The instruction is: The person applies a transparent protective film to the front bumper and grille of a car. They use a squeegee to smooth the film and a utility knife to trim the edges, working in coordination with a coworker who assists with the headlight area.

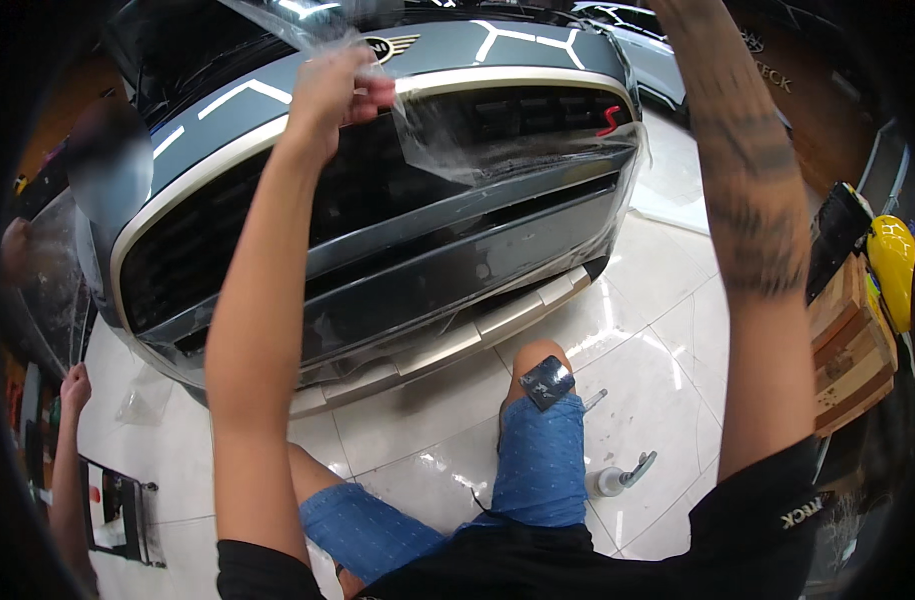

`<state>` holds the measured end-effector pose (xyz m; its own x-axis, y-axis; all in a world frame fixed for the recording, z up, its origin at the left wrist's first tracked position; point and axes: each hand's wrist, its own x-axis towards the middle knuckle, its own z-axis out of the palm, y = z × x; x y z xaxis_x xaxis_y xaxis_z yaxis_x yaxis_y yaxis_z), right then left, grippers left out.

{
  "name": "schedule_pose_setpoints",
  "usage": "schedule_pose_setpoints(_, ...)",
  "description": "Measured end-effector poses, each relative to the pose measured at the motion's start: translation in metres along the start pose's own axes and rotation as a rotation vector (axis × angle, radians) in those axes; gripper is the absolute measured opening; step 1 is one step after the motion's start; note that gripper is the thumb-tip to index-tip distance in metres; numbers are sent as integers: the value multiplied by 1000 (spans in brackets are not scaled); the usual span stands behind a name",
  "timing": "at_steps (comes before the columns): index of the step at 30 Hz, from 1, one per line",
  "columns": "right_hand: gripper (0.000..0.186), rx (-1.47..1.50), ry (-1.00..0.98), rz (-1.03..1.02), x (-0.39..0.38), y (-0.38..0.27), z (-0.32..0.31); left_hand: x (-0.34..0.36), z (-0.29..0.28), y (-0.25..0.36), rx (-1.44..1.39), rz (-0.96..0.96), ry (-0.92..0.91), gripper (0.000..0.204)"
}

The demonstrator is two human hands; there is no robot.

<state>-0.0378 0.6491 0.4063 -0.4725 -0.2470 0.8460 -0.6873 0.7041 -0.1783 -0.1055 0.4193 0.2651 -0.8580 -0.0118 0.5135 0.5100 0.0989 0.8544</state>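
The front of a grey-blue car fills the upper middle, its black grille ringed by a pale trim. In front of the hood edge, near a winged badge, my left hand is closed on a sheet of clear film. The film hangs over the grille's upper part and also runs upward behind my fingers. Loose film lies wrinkled along the bumper's right side. My right arm reaches up past the top edge, so its hand is out of sight.
At the left, another person's hand grips a dark, film-like sheet. A spray bottle stands on the tiled floor by my leg. A dark square piece rests on my knee. Wooden blocks and a yellow object are at right.
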Motion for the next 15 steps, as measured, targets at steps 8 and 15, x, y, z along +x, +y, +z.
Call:
schedule_pose_setpoints(8,26,363,-225,510,-272,156,23,178,-9,-2,-254,-246,-292,23)
schedule_pose_setpoints(15,16,614,-365,904,-421,190,83,175,39,33,-248,-454,238,36)
